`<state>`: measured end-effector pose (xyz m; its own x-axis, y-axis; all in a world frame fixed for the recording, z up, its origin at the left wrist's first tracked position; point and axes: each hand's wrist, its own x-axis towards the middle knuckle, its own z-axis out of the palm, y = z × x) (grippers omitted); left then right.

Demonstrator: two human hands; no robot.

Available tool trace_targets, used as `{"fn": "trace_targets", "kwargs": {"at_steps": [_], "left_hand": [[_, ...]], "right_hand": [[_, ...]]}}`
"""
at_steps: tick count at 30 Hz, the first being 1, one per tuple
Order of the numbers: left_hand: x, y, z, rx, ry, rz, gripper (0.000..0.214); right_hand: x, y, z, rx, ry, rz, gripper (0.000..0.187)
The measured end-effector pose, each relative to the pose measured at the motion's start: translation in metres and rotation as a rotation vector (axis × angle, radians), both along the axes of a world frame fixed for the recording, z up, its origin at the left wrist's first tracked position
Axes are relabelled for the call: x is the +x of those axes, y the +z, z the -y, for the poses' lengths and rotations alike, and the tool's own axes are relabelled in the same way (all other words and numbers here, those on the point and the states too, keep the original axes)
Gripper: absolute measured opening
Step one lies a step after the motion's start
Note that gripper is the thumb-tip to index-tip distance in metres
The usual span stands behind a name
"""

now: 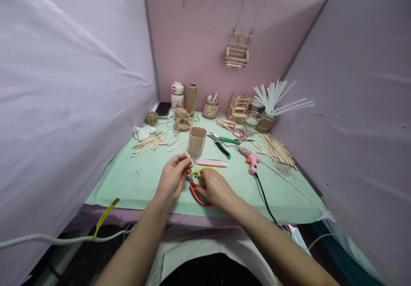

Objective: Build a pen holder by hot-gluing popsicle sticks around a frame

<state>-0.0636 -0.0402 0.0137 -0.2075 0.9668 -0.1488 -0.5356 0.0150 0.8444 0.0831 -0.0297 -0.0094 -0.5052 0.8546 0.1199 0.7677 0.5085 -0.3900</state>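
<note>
My left hand (173, 177) pinches a thin wooden craft stick (190, 158) that slants up toward the far side. Its lower end sits at the jaws of red-handled cutters (196, 192), which my right hand (214, 188) grips with closed fingers. Both hands are near the front middle of the pale green table mat (135, 183). Just beyond the hands stands a small cup made of wooden sticks (196, 140), and a pink pen-like tool (212, 163) lies flat beside it.
Green-handled pliers (223, 142), a pink glue gun (251, 159) with black cord, loose stick piles (150, 142) (278, 149), a twine ball (182, 119), jars, a stick crate (239, 106) and white glue sticks (276, 97) fill the table's far part. Purple partition walls enclose three sides.
</note>
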Motion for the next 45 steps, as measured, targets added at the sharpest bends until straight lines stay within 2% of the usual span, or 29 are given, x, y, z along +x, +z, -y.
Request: {"fn": "trace_targets", "kwargs": {"at_steps": [3, 8, 10, 14, 18, 23, 26, 31, 34, 37, 41, 42, 45], "left_hand": [[-0.002, -0.001, 0.001, -0.023, 0.014, 0.019, 0.029], [0.004, -0.01, -0.001, -0.008, 0.004, 0.081, 0.026], [0.008, -0.014, -0.002, -0.003, -0.014, 0.103, 0.025], [0.015, -0.017, -0.003, -0.017, -0.02, 0.081, 0.025], [0.017, -0.019, -0.003, 0.001, -0.051, -0.008, 0.025], [0.023, -0.023, 0.0, 0.062, -0.157, -0.153, 0.025], [0.024, -0.024, 0.0, 0.095, -0.214, -0.282, 0.026], [0.026, -0.023, -0.005, 0.185, -0.089, -0.578, 0.018], [0.025, -0.021, -0.013, 0.247, -0.031, -0.694, 0.015], [0.014, -0.017, -0.026, 0.307, 0.028, -0.766, 0.019], [-0.014, -0.01, -0.049, 0.338, 0.225, -0.894, 0.028], [-0.02, -0.01, -0.054, 0.351, 0.242, -0.949, 0.029], [-0.032, -0.009, -0.067, 0.406, 0.173, -1.065, 0.044]], "right_hand": [[-0.005, -0.005, 0.003, 0.054, 0.058, -0.191, 0.017], [0.011, -0.004, 0.007, -0.194, -0.068, -0.63, 0.015], [0.015, -0.002, 0.008, -0.191, -0.102, -0.766, 0.014], [0.019, 0.002, 0.005, -0.118, -0.125, -0.877, 0.014], [0.023, 0.008, -0.008, -0.21, -0.124, -0.962, 0.018], [0.025, 0.028, -0.032, -0.334, -0.075, -0.931, 0.025], [0.023, 0.041, -0.045, -0.341, -0.013, -0.865, 0.025], [0.018, 0.055, -0.056, -0.23, 0.077, -0.724, 0.015], [0.016, 0.06, -0.06, -0.107, 0.133, -0.639, 0.009], [0.016, 0.063, -0.069, 0.062, 0.09, -0.647, 0.01], [0.014, 0.057, -0.083, 0.121, 0.014, -0.746, 0.012], [0.013, 0.054, -0.086, 0.121, 0.015, -0.747, 0.012], [0.009, 0.042, -0.09, 0.176, 0.018, -0.702, 0.012]]}}
